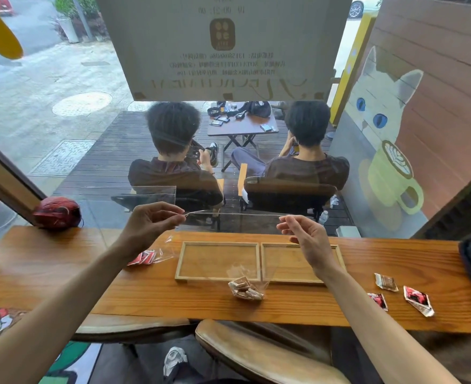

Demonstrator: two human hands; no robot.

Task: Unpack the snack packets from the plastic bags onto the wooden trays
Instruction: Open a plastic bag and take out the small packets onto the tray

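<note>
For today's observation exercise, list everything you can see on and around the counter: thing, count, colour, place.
Trays: two, light wood, side by side mid-counter, both bare.
Held bag: one, clear, stretched between both hands, brown packets at its bottom.
Second bag: one, clear, red packets inside, left of the trays.
Loose packets: three, one brown and two red, right end of the counter.
Counter: one, orange-brown wood.
Yarn ball: one, dark red, far left.
Left hand: pinches the bag's top edge.
Right hand: holds the opposite edge.

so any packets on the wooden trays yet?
No: both wooden trays are bare, and the brown packets are still in the clear bag that both hands hold open above the table.
</note>
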